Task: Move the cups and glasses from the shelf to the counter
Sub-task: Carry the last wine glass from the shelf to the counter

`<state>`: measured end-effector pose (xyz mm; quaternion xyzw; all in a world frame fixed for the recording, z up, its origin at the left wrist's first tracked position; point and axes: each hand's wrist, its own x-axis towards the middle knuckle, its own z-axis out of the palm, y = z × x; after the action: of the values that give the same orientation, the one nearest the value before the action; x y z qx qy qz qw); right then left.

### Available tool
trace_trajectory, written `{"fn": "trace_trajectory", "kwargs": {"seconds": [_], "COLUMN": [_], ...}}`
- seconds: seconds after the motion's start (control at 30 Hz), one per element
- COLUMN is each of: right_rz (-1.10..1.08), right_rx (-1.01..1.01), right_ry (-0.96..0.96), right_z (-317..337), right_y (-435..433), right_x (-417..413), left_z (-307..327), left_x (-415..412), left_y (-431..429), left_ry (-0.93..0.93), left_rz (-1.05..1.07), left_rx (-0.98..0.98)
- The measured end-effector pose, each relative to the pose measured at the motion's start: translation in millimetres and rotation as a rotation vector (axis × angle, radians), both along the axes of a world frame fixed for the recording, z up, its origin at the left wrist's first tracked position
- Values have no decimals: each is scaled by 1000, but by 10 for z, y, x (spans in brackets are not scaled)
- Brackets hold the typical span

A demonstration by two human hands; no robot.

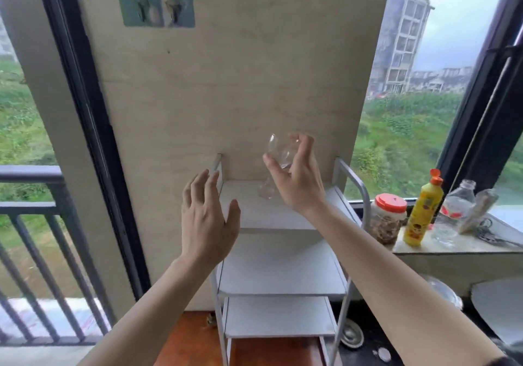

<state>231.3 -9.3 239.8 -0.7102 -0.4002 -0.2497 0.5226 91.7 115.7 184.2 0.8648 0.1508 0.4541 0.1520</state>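
The right hand is gripping a clear stemmed glass, thumb and fingers wrapped round the bowl, holding it tilted in the air just above the top tier of the white shelf. The foot of the glass is showing blurred near the shelf's top surface, but whether it's touching or clear of it can't be told. The left hand is hovering w/ fingers spread apart, holding nothing, just left of the shelf's front-left corner. The shelf's lower tiers are showing bare white boards. To the right, on the counter by the window, a red-lidded jar, a yellow bottle w/ an orange cap & a clear plastic bottle are standing close together, well apart from the glass.
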Motion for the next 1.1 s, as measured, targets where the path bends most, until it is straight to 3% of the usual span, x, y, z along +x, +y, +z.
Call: {"fn": "trace_trajectory", "kwargs": {"seconds": [0.13, 0.3, 0.67, 0.77, 1.1], "right_rz": [-51, -219, -880, -1032, -1441], "right_rx": [96, 171, -8, -50, -54], "right_ry": [-94, -183, -98, -56, 42], "right_z": [316, 524, -295, -533, -1026], "right_y": [-633, -1918, -6191, -7354, -9977], "right_x": [-112, -289, -1369, -1906, -3249], "left_z": [263, 539, 254, 94, -359], "left_x": [93, 328, 360, 172, -423], "left_y": [-315, -1316, -5322, -6562, -9576], "left_ry": [-37, -68, 99, 102, 170], "left_rz": [10, -145, -660, -847, -1252], "left_rx": [70, 80, 267, 227, 379]}}
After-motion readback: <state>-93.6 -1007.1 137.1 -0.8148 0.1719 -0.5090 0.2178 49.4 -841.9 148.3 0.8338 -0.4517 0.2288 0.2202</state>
